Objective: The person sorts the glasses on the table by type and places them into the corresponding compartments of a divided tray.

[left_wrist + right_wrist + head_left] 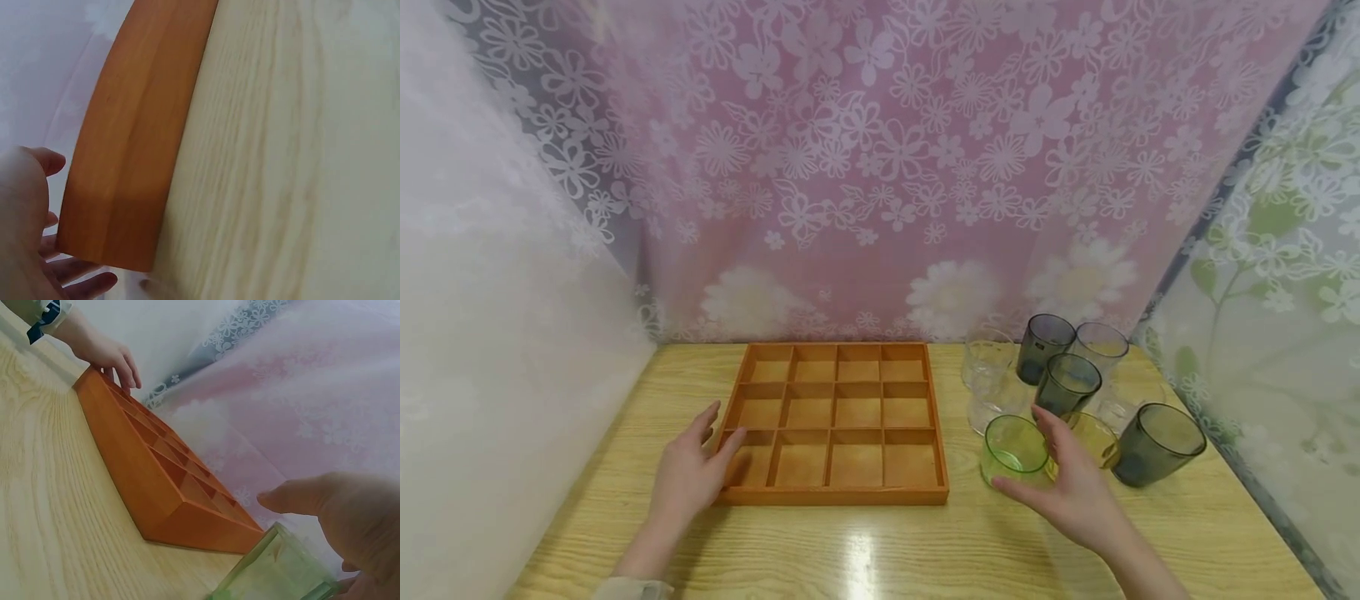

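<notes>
A wooden divided tray [833, 497] with several square compartments lies on the table. My left hand [692, 471] is at its front left corner, thumb over the edge and fingers loosely spread along the left side. On the right, my right hand [1078, 496] reaches around a green glass [1015, 450], thumb on the near side and index finger on the far side. The right wrist view shows the thumb [287, 495] apart from the green glass [275, 569], with the other fingers partly hidden behind it. A yellow glass [1093, 442] stands just behind this hand, partly covered by it.
Dark grey glasses [1157, 446] and several clear glasses [988, 358] crowd the table's right side behind the right hand. Floral curtains [880, 167] hang behind the table and on both sides. Wood-grain tabletop [805, 550] shows in front of the tray.
</notes>
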`<state>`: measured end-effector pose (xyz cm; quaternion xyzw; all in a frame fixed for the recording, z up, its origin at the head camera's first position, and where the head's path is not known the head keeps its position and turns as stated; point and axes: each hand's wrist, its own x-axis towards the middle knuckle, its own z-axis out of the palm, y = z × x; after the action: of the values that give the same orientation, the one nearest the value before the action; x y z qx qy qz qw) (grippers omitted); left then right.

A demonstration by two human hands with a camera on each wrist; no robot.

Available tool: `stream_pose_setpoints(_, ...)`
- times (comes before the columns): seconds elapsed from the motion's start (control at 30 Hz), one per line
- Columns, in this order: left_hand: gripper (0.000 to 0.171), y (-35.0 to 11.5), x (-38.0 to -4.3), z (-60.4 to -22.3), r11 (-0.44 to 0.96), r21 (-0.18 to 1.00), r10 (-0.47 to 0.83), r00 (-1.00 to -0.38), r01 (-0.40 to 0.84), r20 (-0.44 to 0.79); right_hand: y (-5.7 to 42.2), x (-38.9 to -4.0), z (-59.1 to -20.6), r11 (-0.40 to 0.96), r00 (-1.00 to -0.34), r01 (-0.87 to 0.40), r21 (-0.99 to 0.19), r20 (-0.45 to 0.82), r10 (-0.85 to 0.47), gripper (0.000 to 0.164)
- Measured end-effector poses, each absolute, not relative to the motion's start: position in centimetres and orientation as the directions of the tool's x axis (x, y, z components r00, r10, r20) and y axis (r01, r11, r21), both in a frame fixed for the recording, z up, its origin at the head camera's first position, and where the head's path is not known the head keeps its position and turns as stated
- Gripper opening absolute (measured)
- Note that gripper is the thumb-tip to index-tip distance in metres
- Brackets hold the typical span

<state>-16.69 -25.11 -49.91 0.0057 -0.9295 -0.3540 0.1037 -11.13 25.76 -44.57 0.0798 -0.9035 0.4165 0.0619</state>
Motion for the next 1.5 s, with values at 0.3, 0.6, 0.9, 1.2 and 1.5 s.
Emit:
stream_pose_setpoints(0.3, 0.071, -24.0, -16.5, -50.6, 0.684, 0.729, -0.192, -0.966, -0.003, 0.176, 25.3, -11.3, -46.6, 0.638, -0.988, -0.137, -0.758, 0.152, -0.032, 0.114)
stream_pose_setpoints(0.6, 0.048, -23.3, -17.0, -51.4, 0.624, 0.781, -0.289, -0.922, 0.024, 0.259, 24.6, -11.6, -49.0, 0.558, -0.983, -0.150, -0.816, 0.185, 0.007, 0.107)
stream_pose_setpoints(0.9, 0.033, -22.8, -17.3, -51.6, 0.625, 0.779, -0.340, -0.878, 0.057, 0.337, 24.4, -12.2, -50.4, 0.388, -0.967, -0.227, -0.893, 0.253, 0.018, 0.091)
stream_pose_setpoints(1.2, 0.027, -22.6, -17.4, -51.7, 0.603, 0.796, -0.384, -0.861, 0.040, 0.334, 24.6, -12.7, -50.8, 0.363, -0.973, -0.201, -0.910, 0.227, 0.032, 0.089)
stream_pose_setpoints(1.5, 0.022, -23.0, -16.5, -52.4, 0.592, 0.805, -0.426, -0.837, 0.029, 0.344, 24.1, -12.8, -51.7, 0.331, -0.968, -0.223, -0.917, 0.248, 0.033, 0.086)
